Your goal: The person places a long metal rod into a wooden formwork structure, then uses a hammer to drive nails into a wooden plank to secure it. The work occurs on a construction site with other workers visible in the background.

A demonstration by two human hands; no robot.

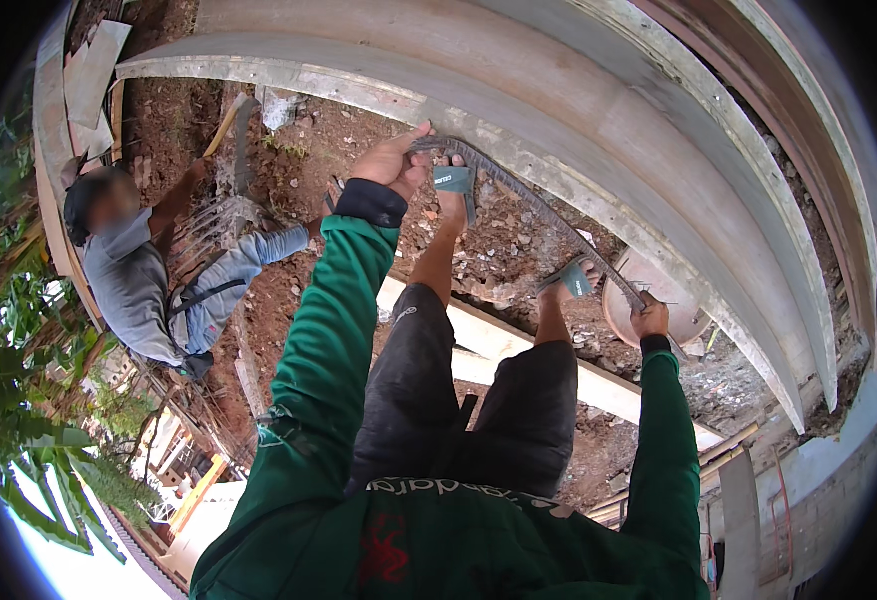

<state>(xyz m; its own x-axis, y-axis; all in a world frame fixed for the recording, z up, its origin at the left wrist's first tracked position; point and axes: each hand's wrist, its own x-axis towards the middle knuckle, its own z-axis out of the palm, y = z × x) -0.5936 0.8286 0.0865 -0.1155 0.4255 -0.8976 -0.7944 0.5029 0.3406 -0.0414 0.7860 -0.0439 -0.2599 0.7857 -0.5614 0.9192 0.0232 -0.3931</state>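
A long, thin dark-grey strip (550, 216), with a bend near its left end, slants down to the right between my hands. My left hand (390, 166) is closed around the bent end, beside the curved board's edge. Lower down on the right, my right hand (650, 319) grips the strip near its other end, and a short length sticks out past the fist. Whether the strip is metal or another material I cannot tell. Between my hands it runs just in front of my sandalled feet (452, 180) and over the edge of a round pinkish basin (648, 272).
Large curved panels (518, 85) with a pale edge arch across the far side. Wooden planks (503, 338) lie beneath my legs on rubble-strewn soil. At left, a co-worker (138, 270) bends over, one hand on a wooden handle (226, 125), near a bundle of thin rods (208, 225).
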